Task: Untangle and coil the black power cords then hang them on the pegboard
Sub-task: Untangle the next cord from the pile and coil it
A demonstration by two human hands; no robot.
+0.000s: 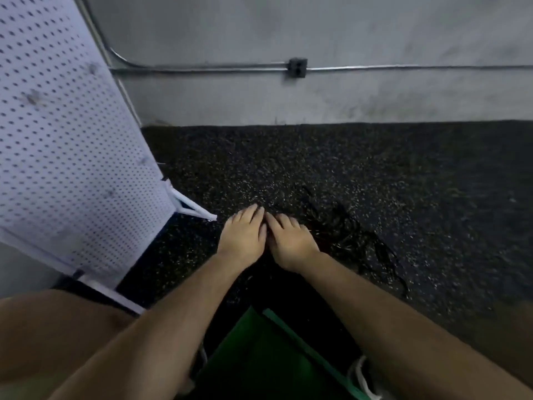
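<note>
1. Head view: left hand [242,235] and right hand [291,241] met low, fingertips together; whether they pinched cord was unclear.
2. The cords [360,238] lay tangled just right; pegboard [72,140] leaned left.
3. Best practice was probably to free one end slowly.

**One head-worn view, tilted down**

A single wide-angle camera sits on the person's head, facing forward and steeply down. The left hand [242,236] and right hand [291,245] lie near, mid-frame, over the speckled floor [375,174]; the grey wall [317,30] stands ahead, the pegboard [63,134] close at left.
</note>
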